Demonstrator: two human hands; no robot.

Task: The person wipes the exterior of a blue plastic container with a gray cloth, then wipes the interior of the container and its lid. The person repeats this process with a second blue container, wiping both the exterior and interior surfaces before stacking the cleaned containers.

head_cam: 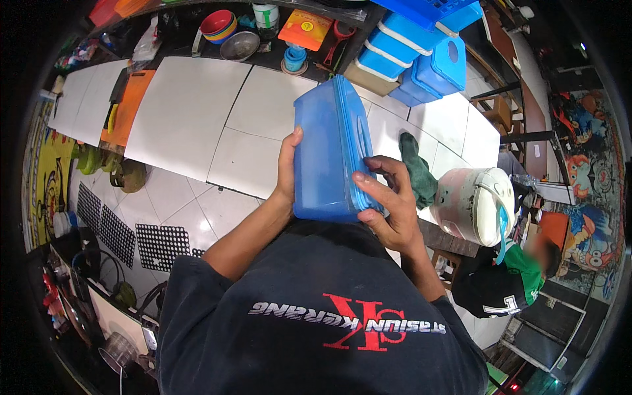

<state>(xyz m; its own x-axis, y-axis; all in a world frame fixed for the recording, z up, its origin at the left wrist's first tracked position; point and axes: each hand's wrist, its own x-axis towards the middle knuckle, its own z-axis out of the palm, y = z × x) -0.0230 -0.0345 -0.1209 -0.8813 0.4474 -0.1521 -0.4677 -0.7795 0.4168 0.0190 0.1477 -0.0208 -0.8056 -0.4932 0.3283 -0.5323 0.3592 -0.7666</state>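
A blue translucent plastic container (323, 153) with a blue lid (353, 123) is held tilted on its side, close to my chest and over the edge of a white tiled counter (266, 103). My left hand (289, 165) grips its base side, with the thumb up along the wall. At the lid side, my right hand (392, 202) presses its fingertips on the lid and rim; whether the lid is fully seated cannot be told. A dark green cloth (417, 170) lies crumpled on the counter to the right of my right hand.
Stacked blue containers (390, 52) stand at the back right. A white and pink rice cooker (469, 205) is at the right, near a seated person (508, 281). At the left, a knife (116, 96) lies by an orange cutting board (136, 96). Bowls (218, 25) sit along the back shelf.
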